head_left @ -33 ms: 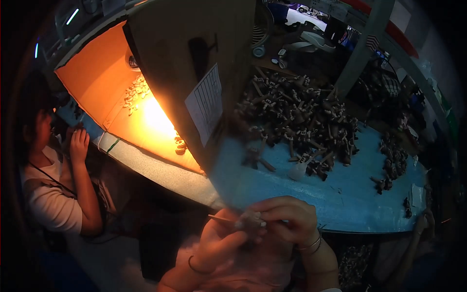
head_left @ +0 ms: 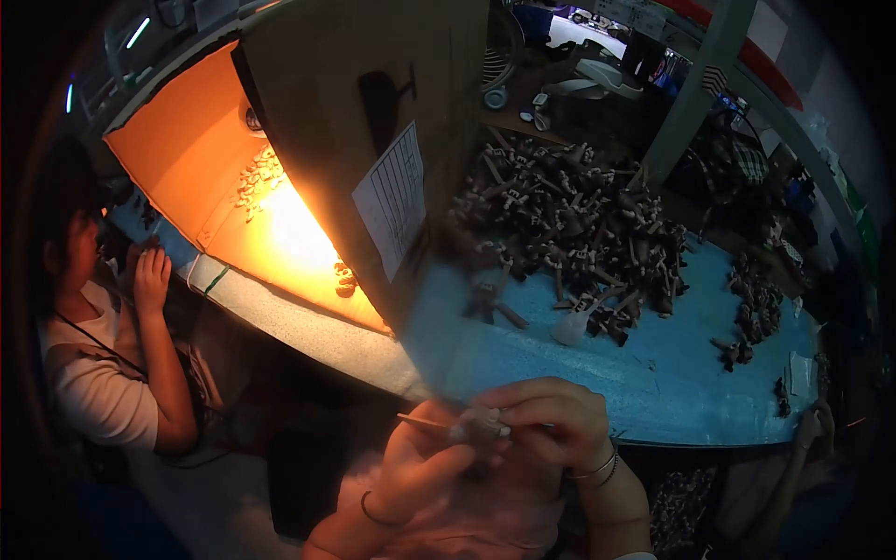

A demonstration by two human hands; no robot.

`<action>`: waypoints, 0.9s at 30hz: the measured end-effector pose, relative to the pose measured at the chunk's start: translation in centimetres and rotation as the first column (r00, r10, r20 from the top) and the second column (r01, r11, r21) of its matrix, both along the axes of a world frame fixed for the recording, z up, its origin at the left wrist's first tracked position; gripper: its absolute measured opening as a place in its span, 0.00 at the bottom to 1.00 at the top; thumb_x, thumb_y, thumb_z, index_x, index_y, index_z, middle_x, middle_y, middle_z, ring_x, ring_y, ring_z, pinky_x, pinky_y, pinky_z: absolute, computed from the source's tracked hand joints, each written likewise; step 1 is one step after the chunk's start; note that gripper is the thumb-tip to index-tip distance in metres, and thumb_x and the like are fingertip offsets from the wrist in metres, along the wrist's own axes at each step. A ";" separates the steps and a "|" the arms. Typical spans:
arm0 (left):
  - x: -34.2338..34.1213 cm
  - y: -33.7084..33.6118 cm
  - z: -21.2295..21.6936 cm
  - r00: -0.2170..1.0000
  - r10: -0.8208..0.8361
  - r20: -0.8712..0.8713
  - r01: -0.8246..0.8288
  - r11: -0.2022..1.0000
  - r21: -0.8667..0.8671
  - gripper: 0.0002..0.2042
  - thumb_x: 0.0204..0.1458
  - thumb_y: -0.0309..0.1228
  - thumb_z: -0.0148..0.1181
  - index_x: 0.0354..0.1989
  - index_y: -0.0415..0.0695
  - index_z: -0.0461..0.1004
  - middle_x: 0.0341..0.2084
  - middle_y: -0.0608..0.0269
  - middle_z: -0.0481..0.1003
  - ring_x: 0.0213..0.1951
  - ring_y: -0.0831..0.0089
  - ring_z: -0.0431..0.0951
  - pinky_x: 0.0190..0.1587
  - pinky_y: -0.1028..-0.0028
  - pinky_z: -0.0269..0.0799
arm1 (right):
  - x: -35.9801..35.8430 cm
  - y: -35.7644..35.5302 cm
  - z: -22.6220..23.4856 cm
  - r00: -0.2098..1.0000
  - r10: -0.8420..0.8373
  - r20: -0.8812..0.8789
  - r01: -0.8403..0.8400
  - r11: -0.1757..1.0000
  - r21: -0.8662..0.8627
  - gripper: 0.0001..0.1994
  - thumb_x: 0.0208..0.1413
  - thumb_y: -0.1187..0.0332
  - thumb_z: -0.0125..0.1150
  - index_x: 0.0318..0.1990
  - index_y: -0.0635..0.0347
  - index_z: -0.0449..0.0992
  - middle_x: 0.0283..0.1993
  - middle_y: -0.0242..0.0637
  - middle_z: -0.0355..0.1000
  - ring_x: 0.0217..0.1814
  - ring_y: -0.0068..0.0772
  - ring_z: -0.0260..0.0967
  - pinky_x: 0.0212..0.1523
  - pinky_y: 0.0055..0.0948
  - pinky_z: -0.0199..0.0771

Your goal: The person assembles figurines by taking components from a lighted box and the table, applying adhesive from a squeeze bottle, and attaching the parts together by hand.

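Note:
My two hands meet low in the middle of the view, in front of the blue table's near edge. My left hand (head_left: 420,467) is closed around a thin stick (head_left: 422,423) that pokes out to the left. My right hand (head_left: 551,420), with bracelets on its wrist, pinches a small pale piece (head_left: 485,429) at the stick's end. The fingers hide the spot where stick and piece touch.
On the blue table (head_left: 653,383) lies a big heap of dark small parts (head_left: 579,224), with smaller heaps (head_left: 756,299) to the right. A cardboard divider (head_left: 355,121) bearing a white sheet (head_left: 392,201) stands left of it. Beyond is a lit orange surface (head_left: 196,159), where a seated person (head_left: 103,373) works.

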State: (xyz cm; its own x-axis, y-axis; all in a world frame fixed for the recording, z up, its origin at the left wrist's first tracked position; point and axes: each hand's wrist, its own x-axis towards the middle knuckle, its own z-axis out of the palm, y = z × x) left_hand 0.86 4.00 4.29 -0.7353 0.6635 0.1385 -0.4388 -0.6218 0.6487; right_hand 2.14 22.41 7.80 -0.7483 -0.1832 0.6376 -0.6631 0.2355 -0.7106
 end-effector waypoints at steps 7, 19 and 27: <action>0.2 0.7 -0.6 0.889 0.363 -0.279 -0.402 0.910 -0.099 0.11 0.48 0.15 0.54 0.39 0.37 0.61 0.40 0.47 0.73 0.42 0.68 0.74 0.45 0.71 0.71 | 0.7 -1.3 1.1 0.964 -0.267 -0.008 0.268 0.962 0.045 0.14 0.38 0.81 0.60 0.36 0.61 0.74 0.40 0.40 0.73 0.40 0.39 0.71 0.40 0.30 0.72; 0.0 1.6 -1.6 0.576 0.491 -0.654 -0.708 0.699 -0.099 0.17 0.45 0.12 0.56 0.39 0.41 0.57 0.42 0.44 0.69 0.41 0.72 0.72 0.44 0.76 0.69 | 1.1 -3.2 0.6 0.864 -0.453 -0.221 0.495 0.845 0.200 0.11 0.37 0.82 0.61 0.32 0.61 0.74 0.31 0.38 0.69 0.31 0.36 0.67 0.31 0.29 0.67; 0.6 1.8 -2.2 0.615 0.453 -0.646 -0.725 0.647 -0.236 0.15 0.45 0.12 0.55 0.38 0.39 0.59 0.41 0.47 0.69 0.42 0.73 0.72 0.44 0.77 0.70 | 1.1 -2.3 0.5 0.913 -0.403 -0.064 0.404 0.871 0.279 0.14 0.36 0.80 0.61 0.36 0.63 0.71 0.35 0.40 0.67 0.35 0.40 0.66 0.36 0.32 0.67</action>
State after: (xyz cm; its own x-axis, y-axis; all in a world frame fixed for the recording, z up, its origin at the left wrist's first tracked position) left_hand 1.42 5.82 2.10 -0.8898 0.1816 0.4187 0.3826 -0.2033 0.9013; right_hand 3.27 20.13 8.31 -0.7930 -0.0370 0.6080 -0.4703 0.6717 -0.5725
